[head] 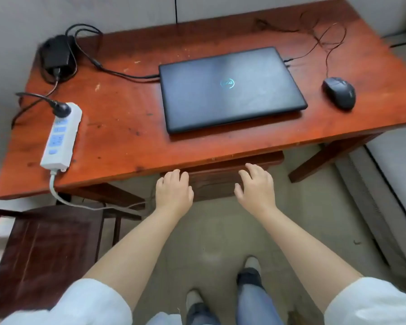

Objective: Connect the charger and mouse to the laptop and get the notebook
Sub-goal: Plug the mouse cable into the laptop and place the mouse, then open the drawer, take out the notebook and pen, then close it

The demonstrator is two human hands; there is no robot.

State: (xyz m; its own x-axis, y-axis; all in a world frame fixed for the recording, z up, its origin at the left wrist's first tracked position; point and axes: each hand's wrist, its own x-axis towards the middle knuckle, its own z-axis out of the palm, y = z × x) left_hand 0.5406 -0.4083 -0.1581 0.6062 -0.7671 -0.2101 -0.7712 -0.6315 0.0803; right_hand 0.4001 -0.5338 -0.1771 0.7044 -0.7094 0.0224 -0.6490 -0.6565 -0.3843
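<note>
A closed dark laptop [230, 89] lies on the red-brown wooden table [127, 137]. The black charger brick [56, 53] sits at the table's back left, its cable running to the laptop's left side. To the right of the laptop rests a black mouse [339, 92], its thin wire leading to the laptop's right side. Under the table's front edge is a dark wooden drawer [220, 181]. My left hand [174, 192] and my right hand [256, 186] are at the drawer front, fingers apart, holding nothing. No notebook is in view.
A white power strip [61, 137] lies on the table's left part with a black plug in it; its grey cord hangs over the front edge. A dark wooden chair [40, 252] stands at the lower left. My feet [249, 273] are on the floor below.
</note>
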